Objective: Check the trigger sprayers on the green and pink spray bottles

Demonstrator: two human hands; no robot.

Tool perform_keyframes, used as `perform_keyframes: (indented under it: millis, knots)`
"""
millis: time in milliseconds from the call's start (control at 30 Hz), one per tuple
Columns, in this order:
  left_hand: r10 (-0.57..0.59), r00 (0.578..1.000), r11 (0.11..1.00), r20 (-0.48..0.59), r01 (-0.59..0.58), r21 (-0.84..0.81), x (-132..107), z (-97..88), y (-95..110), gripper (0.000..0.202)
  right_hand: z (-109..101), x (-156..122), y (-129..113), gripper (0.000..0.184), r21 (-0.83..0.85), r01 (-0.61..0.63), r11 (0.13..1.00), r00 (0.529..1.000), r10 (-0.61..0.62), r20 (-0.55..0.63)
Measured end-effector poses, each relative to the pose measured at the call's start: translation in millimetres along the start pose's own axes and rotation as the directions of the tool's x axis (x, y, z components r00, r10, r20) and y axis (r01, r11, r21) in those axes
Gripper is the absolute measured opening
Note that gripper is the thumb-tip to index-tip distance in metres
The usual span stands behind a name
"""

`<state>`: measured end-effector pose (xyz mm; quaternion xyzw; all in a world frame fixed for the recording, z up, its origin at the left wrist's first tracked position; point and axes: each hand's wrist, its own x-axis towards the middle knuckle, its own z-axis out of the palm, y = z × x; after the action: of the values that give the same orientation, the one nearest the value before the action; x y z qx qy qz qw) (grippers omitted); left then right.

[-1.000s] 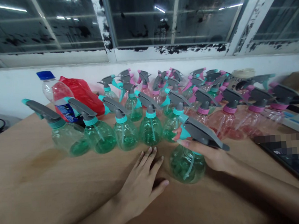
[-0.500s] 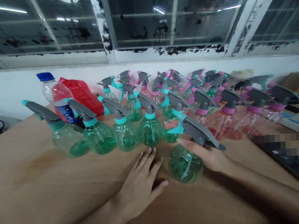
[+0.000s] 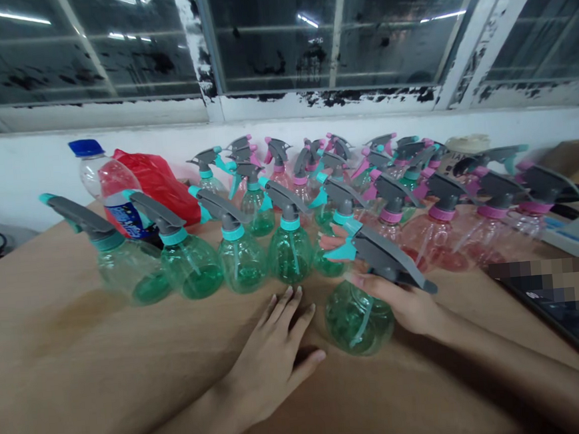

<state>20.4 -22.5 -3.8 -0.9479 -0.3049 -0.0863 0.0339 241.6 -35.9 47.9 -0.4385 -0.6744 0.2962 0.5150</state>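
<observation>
My right hand (image 3: 406, 298) is wrapped round the neck of a green spray bottle (image 3: 358, 322) with a grey head and turquoise trigger; its fingertips show beside the trigger. My left hand (image 3: 280, 351) lies flat on the wooden table (image 3: 156, 368), fingers stretched out and holding nothing, left of that bottle. Just beyond its fingertips stands another green spray bottle (image 3: 291, 250) in the front row. More green ones extend left, including the leftmost green spray bottle (image 3: 134, 276). On the right of the row are pink spray bottles, one a pink spray bottle (image 3: 429, 239).
Several more spray bottles stand behind the front row. At the back left are a plastic bottle with a blue cap (image 3: 86, 149) and a red plastic bag (image 3: 154, 187). A phone (image 3: 552, 310) lies at the right. A white wall (image 3: 25, 174) with windows bounds the table's back.
The fingers of my right hand have shifted slightly around the bottle's neck and trigger. My left hand and the bottles look nearly unchanged.
</observation>
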Motion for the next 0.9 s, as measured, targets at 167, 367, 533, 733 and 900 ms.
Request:
perform_keyframes:
  millis: [167,367,533,733,900]
  knots:
    - [-0.001,1.000,1.000,-0.005,0.001,-0.020,0.4,-0.1,-0.1,0.055,0.7,1.7,-1.9,0.035,0.125,-0.016,0.992,0.999,0.010,0.049]
    - [-0.005,1.000,1.000,0.001,0.005,-0.026,0.4,-1.6,0.1,0.055,0.4,1.5,-0.9,0.036,0.195,-0.040,0.980,0.997,0.027,0.072]
    - [-0.001,1.000,1.000,0.002,0.001,-0.012,0.6,-1.6,0.2,0.056,-0.2,-3.3,4.8,0.020,0.115,-0.068,0.991,0.998,0.069,-0.002]
    - [0.004,1.000,1.000,-0.004,-0.004,-0.015,0.4,-0.4,-0.2,0.056,-1.6,-3.5,6.7,0.018,0.019,-0.034,0.999,0.999,0.034,-0.014]
    - [0.003,1.000,1.000,-0.005,-0.003,-0.025,-0.2,0.6,-0.7,0.055,-0.5,-1.2,2.8,0.033,-0.058,-0.004,0.998,1.000,0.005,0.014]
